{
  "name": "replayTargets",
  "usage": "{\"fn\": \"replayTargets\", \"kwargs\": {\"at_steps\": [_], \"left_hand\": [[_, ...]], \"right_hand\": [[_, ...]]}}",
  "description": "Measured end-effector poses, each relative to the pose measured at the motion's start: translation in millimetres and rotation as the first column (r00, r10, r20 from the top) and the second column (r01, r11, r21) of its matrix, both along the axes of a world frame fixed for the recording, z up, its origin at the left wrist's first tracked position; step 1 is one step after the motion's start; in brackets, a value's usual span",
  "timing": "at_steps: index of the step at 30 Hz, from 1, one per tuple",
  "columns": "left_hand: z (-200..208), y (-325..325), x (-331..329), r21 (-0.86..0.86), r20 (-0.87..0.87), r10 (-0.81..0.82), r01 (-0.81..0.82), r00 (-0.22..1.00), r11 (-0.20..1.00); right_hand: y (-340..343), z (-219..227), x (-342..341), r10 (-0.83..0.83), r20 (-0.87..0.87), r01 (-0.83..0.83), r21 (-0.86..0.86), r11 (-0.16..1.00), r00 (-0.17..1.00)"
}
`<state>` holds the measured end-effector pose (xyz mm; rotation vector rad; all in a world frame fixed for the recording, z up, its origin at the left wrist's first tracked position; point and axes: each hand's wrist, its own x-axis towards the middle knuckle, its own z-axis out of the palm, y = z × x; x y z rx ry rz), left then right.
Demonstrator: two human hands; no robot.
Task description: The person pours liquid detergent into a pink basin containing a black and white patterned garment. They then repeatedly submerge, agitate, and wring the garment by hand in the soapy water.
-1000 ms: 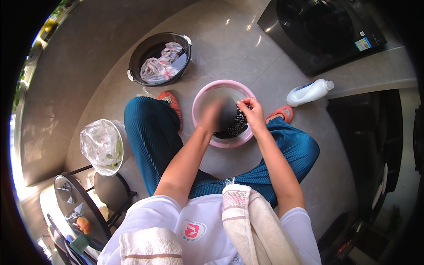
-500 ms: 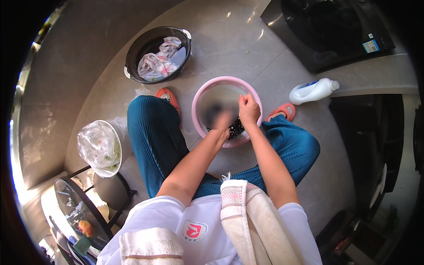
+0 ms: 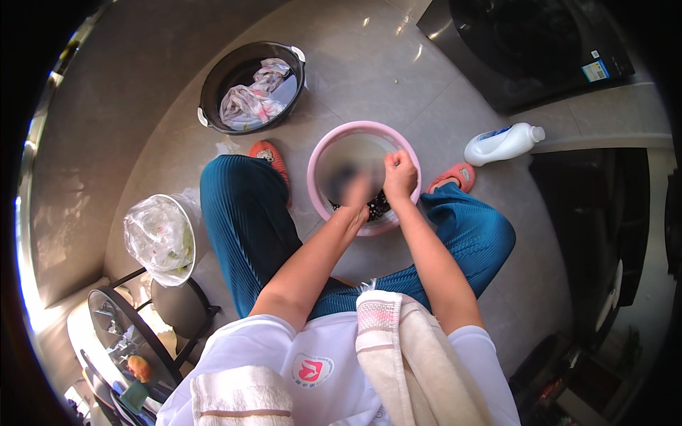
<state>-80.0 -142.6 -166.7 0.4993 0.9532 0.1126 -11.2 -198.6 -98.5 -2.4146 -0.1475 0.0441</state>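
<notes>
A pink-rimmed basin [image 3: 317, 147] stands on the floor between my feet. In it lies a black cloth with white dots [image 3: 378, 206], partly hidden by my hands. My right hand [image 3: 401, 175] is closed in a fist over the basin's right side, with the cloth running up against its inner edge. My left hand [image 3: 357, 192] is lower inside the basin, beside the right one. A blur covers its fingers and the dark patch ahead of them, so its grip is hidden.
Ahead on the left is a black tub [image 3: 213, 85] with wet pinkish-white cloth [image 3: 252, 103]. A white bottle [image 3: 501, 144] lies by my right slipper [image 3: 458, 177]. To the left stands a bag-lined bin [image 3: 160, 238], near a rack [image 3: 135, 334]. A dark appliance [image 3: 490, 71] is far right.
The view has shifted very slightly. Both hands stay in nearly the same place over the basin, and the right one is still closed.
</notes>
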Motion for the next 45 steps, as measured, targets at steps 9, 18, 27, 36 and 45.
{"fn": "replayTargets", "kwargs": {"at_steps": [9, 18, 27, 36, 45], "left_hand": [[3.7, 44.6, -0.6, -0.173, 0.030, -0.094, 0.098, 0.995, 0.980], [19.8, 5.0, -1.7, 0.135, -0.262, -0.207, 0.249, 0.943, 0.959], [-2.9, 24.8, 1.2, -0.120, 0.053, -0.093, 0.099, 0.994, 0.988], [14.4, 13.2, -10.8, 0.015, 0.092, -0.077, 0.076, 0.993, 0.997], [30.7, 8.9, -9.3, 0.048, 0.049, -0.150, 0.148, 0.987, 0.988]], "right_hand": [[8.1, 19.6, -70.6, 0.380, 0.243, -0.432, 0.218, 0.875, 0.892], [-2.6, -7.3, 8.8, -0.029, 0.069, 0.021, 0.124, 0.992, 0.997], [12.0, 18.5, -68.6, 0.272, 0.306, -0.366, 0.313, 0.876, 0.912], [4.5, 13.6, -32.2, 0.011, -0.036, 0.011, 0.553, 0.833, 0.999], [4.0, 15.7, -23.4, -0.051, -0.071, 0.081, 0.542, 0.836, 0.996]]}}
